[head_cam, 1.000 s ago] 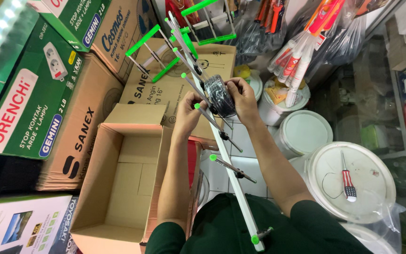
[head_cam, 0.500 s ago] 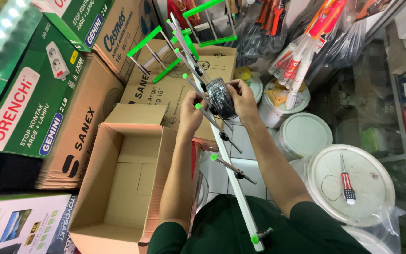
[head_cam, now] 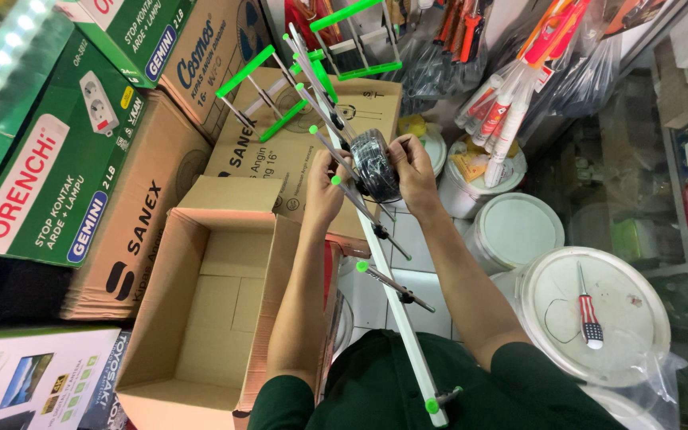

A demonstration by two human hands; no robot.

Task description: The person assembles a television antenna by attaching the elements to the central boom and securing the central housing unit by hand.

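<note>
Cluttered shop floor, cartons and white pails. Long white antenna boom with green-tipped rods (head_cam: 384, 275) runs lap-to-far; both hands grasp black cable coil (head_cam: 376, 165) mid-boom: left hand (head_cam: 324, 191), right hand (head_cam: 413, 169), equally near.

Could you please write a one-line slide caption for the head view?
Both hands, left hand and right hand, hold a black cable coil against a green-tipped antenna.

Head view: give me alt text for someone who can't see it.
Two bare hands, left hand and right hand, hold a black cable coil against a long white antenna with green-tipped rods. An open cardboard box sits to the left, and a screwdriver lies on a white bucket lid to the right.
</note>
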